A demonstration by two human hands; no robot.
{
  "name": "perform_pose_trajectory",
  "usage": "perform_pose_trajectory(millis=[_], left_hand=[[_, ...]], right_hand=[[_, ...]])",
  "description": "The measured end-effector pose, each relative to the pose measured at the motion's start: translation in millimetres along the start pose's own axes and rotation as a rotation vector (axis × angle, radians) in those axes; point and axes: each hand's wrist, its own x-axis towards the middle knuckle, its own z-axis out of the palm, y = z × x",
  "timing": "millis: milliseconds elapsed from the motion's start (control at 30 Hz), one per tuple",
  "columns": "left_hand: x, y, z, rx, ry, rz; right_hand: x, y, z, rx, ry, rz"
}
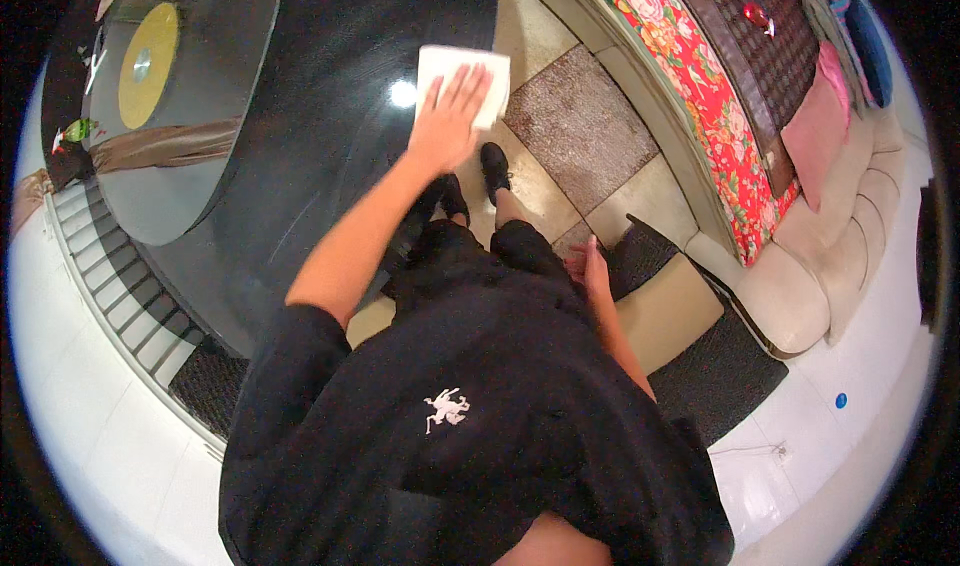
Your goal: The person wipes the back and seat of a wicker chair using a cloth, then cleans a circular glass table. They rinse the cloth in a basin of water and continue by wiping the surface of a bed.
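My left hand lies flat, fingers a little spread, on a folded white cloth. The cloth rests at the right edge of a dark, glossy tabletop, and its right side reaches that edge. A bright light reflection shows just left of the cloth. My right hand hangs low by my right thigh, slightly blurred, with its fingers loosely apart and nothing seen in it. Beside it is a tan and black seat.
A round glass turntable stands on the table, with a yellow disc showing. A green spray bottle is at far left. To the right are tiled floor, red floral fabric and a beige cushioned seat.
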Motion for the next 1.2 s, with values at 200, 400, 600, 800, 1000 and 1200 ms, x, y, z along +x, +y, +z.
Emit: perform_pose_trajectory(millis=[200,400,600,800,1000,1200], left_hand=[[-102,46,-4,-0.098,-0.113,-0.127],[-118,53,-1,-0.085,-0.064,-0.170],[-114,50,-4,-0.172,-0.021,-0.176],[-99,39,-7,-0.194,-0.044,-0.134],[-63,28,-19,-0.169,-0.060,-0.114],[-38,17,-13,-0.235,-0.034,-0.072]], right_hand=[[19,-120,104,-0.072,-0.217,-0.395],[16,-181,183,-0.224,-0.309,-0.457],[13,-181,186,-0.133,-0.348,-0.355],[23,-190,184,-0.245,-0.329,-0.466],[50,-199,197,-0.297,-0.064,-0.741],[77,-219,188,-0.325,-0.108,-0.674]])
